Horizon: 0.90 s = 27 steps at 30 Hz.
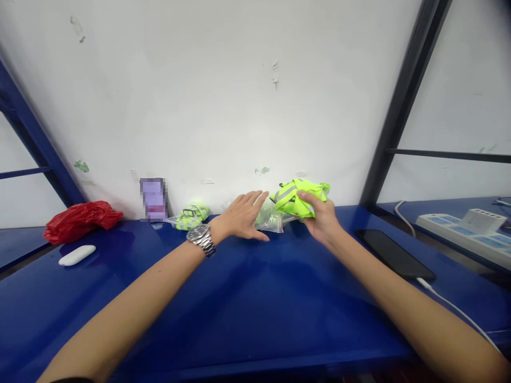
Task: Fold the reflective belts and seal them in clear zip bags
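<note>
Vest: neon yellow reflective vest [297, 198], crumpled into a loose bundle, grey reflective strips showing; it sits in my right hand, lifted slightly off the desk.
Right hand [320, 219]: clenched, grasping the vest, fingers wrapped over its near side.
Left hand [241, 215]: released, palm down, fingers spread, just left of the vest; steel wristwatch [200, 239] on that wrist.
Clear plastic bag [269, 221]: directly below and left of the vest, at my left fingertips; contact cannot be told.
Bagged reflective vest [194, 216]: folded, left of the vest, beyond my left hand.
Desk [239, 303]: blue, under the vest.
Card [154, 199]: pale purple, blurred, upright against the wall, left of the vest.
Red plastic bag [80, 222]: crumpled, far left of the vest.
White oblong case [77, 255]: far left of the vest, near the red bag.
Smartphone [393, 254]: black, face up, right of the vest, white cable [451, 308] attached.
Power strip [465, 234]: white, far right of the vest, on a lower blue surface.
</note>
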### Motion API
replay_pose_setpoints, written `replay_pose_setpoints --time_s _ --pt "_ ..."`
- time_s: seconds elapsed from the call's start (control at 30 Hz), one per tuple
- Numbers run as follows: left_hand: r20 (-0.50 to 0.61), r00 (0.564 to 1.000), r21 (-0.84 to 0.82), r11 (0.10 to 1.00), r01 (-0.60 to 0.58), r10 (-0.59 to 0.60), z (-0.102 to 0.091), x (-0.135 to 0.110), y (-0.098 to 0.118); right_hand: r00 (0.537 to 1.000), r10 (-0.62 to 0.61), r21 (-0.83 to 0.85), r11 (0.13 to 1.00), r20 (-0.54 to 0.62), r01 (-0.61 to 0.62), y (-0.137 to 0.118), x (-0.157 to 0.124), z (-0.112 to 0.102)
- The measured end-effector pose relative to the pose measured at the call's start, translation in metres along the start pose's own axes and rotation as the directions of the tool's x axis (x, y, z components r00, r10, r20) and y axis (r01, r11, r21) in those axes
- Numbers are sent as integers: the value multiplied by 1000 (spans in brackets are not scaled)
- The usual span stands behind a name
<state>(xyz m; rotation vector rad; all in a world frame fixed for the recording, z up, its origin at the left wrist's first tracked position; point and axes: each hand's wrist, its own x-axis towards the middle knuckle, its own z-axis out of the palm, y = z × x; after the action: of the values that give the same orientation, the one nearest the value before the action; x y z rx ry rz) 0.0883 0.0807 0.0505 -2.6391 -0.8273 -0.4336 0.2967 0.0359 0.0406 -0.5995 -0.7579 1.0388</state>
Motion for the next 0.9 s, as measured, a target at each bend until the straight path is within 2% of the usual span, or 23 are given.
replay_pose_setpoints --time_s 0.13,0.23,0.33,0.43,0.57,0.7,0.8,0.9 --pt "80 996 -34 999 34 -31 20 31 9 999 -14 -8 1000 -46 14 -3 6 -6" --pt "88 994 -14 997 71 -70 21 35 10 999 -7 -10 1000 -37 7 -6 8 -7" --pt "-26 993 89 989 115 -113 9 23 9 1000 -10 4 1000 26 9 -6 7 -7" --pt "-176 972 157 970 185 -157 -8 -1 9 990 -21 22 1000 141 18 -5 5 -6" --pt "-268 951 184 961 206 -152 -24 -35 15 939 10 -21 1000 345 -3 -3 -6 -2" --pt "-316 940 192 962 193 -126 -24 -59 24 891 64 -158 987 450 9 1 -23 7" --pt "-373 921 211 957 201 -112 -20 -65 29 861 100 -205 979 499 5 4 -32 11" --pt "-383 920 242 953 185 -82 -18 -67 33 833 156 -227 973 530 -37 8 -38 13"
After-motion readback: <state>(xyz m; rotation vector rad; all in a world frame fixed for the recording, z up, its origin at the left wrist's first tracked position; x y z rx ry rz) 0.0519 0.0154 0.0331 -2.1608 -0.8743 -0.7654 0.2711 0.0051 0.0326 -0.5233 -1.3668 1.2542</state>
